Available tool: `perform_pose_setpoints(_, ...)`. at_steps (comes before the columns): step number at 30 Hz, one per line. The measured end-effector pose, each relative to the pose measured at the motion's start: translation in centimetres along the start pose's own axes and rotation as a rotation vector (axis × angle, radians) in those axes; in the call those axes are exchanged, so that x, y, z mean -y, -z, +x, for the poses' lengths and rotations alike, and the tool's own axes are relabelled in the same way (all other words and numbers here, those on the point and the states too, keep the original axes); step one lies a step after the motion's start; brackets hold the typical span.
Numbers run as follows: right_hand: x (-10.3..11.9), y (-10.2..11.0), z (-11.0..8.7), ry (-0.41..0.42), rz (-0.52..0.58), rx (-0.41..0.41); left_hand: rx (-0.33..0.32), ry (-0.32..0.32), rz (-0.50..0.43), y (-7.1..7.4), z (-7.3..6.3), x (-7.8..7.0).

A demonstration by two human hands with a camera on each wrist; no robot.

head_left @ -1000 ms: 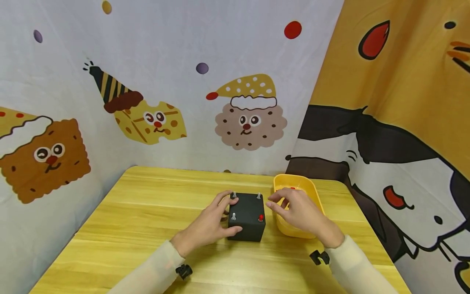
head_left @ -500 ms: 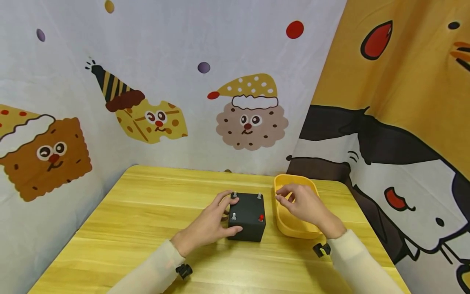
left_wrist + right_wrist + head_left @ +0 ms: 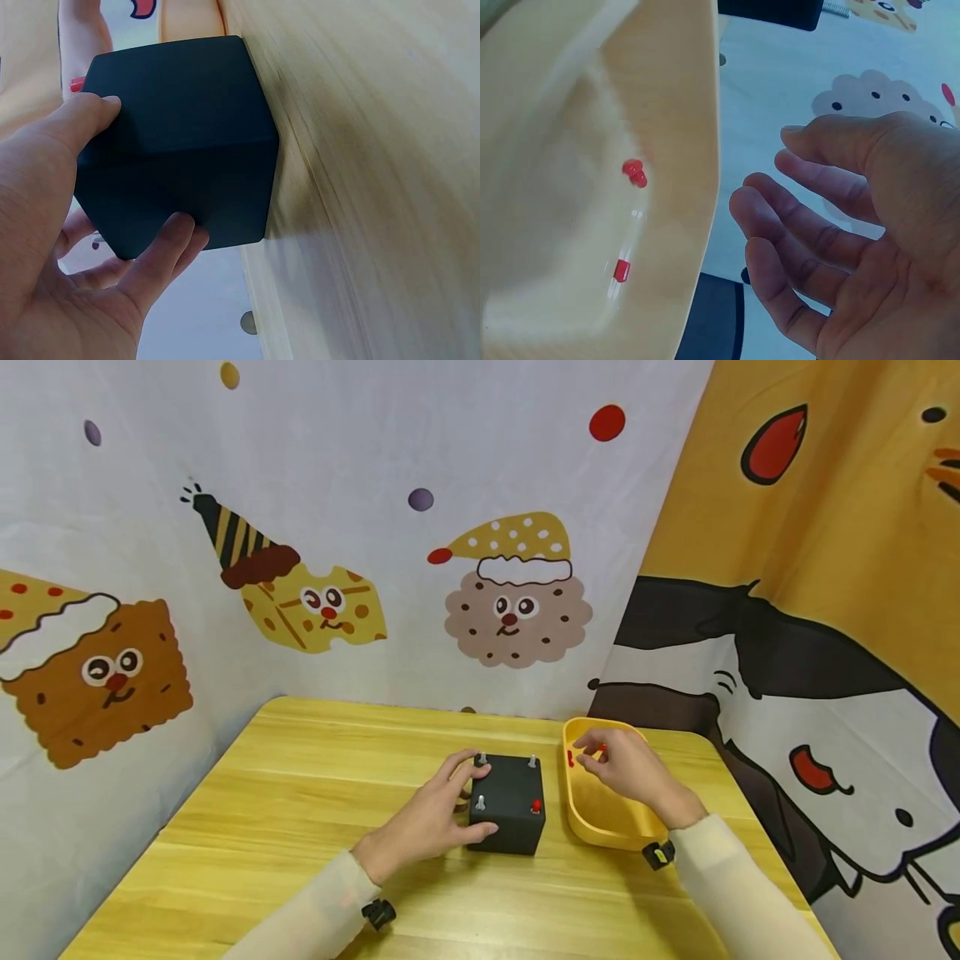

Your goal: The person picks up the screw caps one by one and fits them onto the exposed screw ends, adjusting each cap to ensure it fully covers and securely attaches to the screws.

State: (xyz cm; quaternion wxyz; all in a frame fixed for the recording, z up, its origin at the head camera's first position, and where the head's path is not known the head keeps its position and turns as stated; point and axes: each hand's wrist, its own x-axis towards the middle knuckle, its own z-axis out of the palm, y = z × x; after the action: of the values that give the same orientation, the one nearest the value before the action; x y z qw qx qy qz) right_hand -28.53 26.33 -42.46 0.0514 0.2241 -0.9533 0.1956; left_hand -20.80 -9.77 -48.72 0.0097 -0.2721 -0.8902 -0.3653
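Note:
A black box (image 3: 506, 785) stands on the table with small metal posts on top; a red cap (image 3: 536, 806) covers the near right one. My left hand (image 3: 429, 806) grips the box from its left side, thumb on the near face and fingers at the side and far corner. To the right, my right hand (image 3: 630, 768) hovers over the yellow bin (image 3: 600, 838) with its fingers loosely bent. The right wrist view shows nothing between those fingers. Small red pieces (image 3: 634, 172) lie inside the bin, and a separate red piece (image 3: 622, 271) is nearby.
The wooden table (image 3: 322, 760) extends left of the box and in front of it. Behind it hangs a cloth (image 3: 337, 460) printed with cartoon figures. A second printed cloth (image 3: 862, 527) borders the right side.
My right hand has moved right, away from the box and further over the yellow bin. Red pieces in the bin have come into sight. The left hand keeps its grip on the box.

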Motion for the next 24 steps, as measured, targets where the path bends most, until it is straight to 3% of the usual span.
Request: perform_pose_setpoints(24,-2.7,-0.4,2.6,-0.083,-0.02,0.126,0.004,0.02,0.005,0.0,0.0,-0.3)
